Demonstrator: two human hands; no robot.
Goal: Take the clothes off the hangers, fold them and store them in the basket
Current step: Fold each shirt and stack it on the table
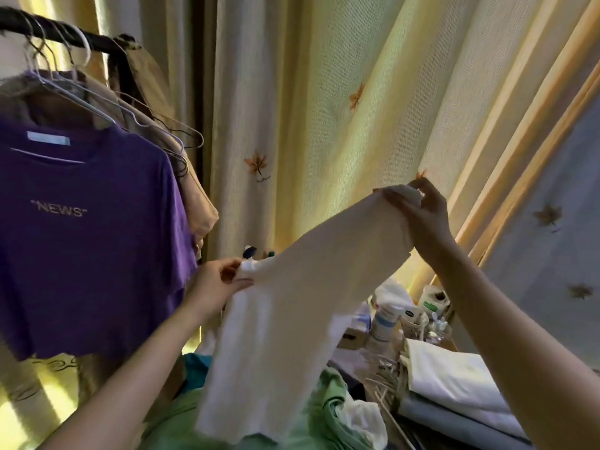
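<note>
A white garment [292,319] is stretched in the air in front of me. My left hand [216,282] pinches its lower left corner, and my right hand [422,212] grips its upper right corner, held higher. The cloth hangs down between them. At the left a purple T-shirt [84,228] printed "NEWS" hangs on a wire hanger [74,95] from a black rail [58,34]. Beige clothes [191,190] hang behind it on more hangers. Folded white and pale blue cloth [461,384] lies stacked at the lower right. No basket is in view.
Yellow curtains [308,108] with leaf prints fill the background. Below the garment lie green clothes [331,401] in a heap. Bottles and jars [389,323] stand on a cluttered surface at the right, with loose hangers [386,378] beside the folded stack.
</note>
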